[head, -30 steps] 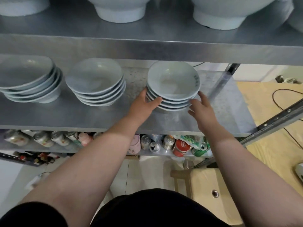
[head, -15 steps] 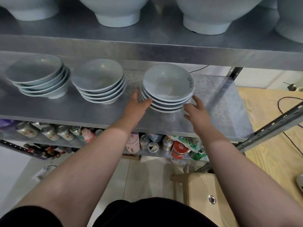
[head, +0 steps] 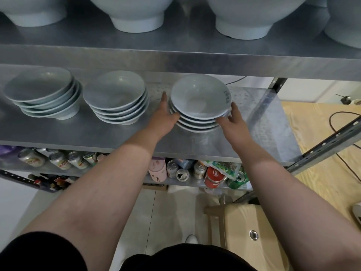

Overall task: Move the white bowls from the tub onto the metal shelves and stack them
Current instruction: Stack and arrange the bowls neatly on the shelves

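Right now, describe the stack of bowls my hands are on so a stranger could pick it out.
Look at the middle metal shelf, under the big bowls. It is the rightmost stack of three there, between the left hand and right hand. Only its top bowl carries dark printing inside the rim.

I count three stacks of white bowls on the middle shelf (head: 97, 133): the left stack (head: 45, 94), the middle stack (head: 117, 96) and the right stack (head: 199, 100), four or five bowls in each. On the top shelf (head: 175, 55) I make out at least four big bowls (head: 136, 14).
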